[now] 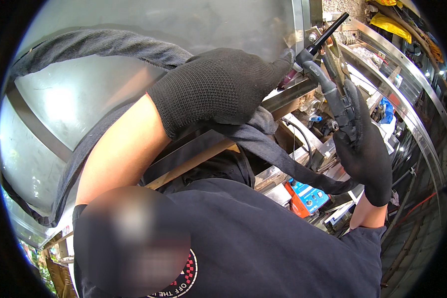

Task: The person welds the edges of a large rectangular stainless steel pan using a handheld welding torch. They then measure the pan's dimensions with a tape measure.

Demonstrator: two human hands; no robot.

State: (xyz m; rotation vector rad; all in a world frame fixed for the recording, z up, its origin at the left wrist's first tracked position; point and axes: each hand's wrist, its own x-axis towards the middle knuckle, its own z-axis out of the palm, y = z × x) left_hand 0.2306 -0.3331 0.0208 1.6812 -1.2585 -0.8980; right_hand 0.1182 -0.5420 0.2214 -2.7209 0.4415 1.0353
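A black TIG welding torch (328,89) with a long, pointed back cap (330,32) is held up at the upper right. My right hand (365,154), in a black knit glove, wraps round its handle, fingers lying along the far side. My left hand (228,82), in a matching glove, reaches across from the left. Its fingertips close in a pinch at the torch head's front end, by a small pale nozzle (297,67); the tip itself is mostly hidden. A dark fabric-sleeved cable (278,159) runs below my hands toward my right wrist.
Large, shiny sheet-metal panels (184,25) fill the upper left, with a grey fabric-covered hose (99,42) looped over them. Metal rails (392,84) and clutter stand at the right. A blue and orange control box (308,198) sits low beside my right arm.
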